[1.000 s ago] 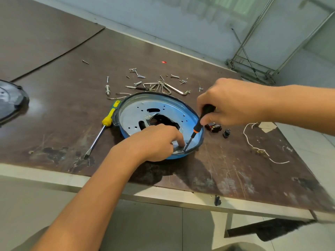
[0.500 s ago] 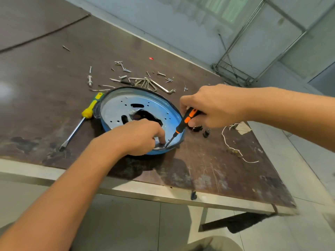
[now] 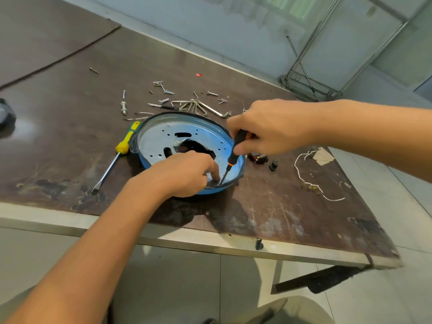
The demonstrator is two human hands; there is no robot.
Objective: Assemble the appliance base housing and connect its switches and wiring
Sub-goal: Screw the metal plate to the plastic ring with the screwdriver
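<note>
The big brown table [image 3: 70, 127] lies under both hands. On it, right under the hands, sits the round blue base housing [image 3: 187, 136]. Its shiny metal plate faces up and has a dark hole in the middle. The left hand [image 3: 184, 174] reaches into the near side of the housing and hides part of that hole. Its fingers are curled down, with one fingertip by the rim; I cannot tell if they pinch anything. The right hand [image 3: 273, 127] is over the right edge of the housing and grips a black and orange screwdriver [image 3: 234, 152]. The screwdriver's tip points down and meets the rim just beside the left fingertip. A long yellow-handled screwdriver [image 3: 122, 146] lies left of the left hand, right against the housing's side. A thin white wire [image 3: 296, 168] lies under the right arm. Past both hands is a heap of screws and bent metal keys [image 3: 194, 105]. A small black switch [image 3: 257, 157] and a tiny black part [image 3: 273, 165] lie just below the right hand.
</note>
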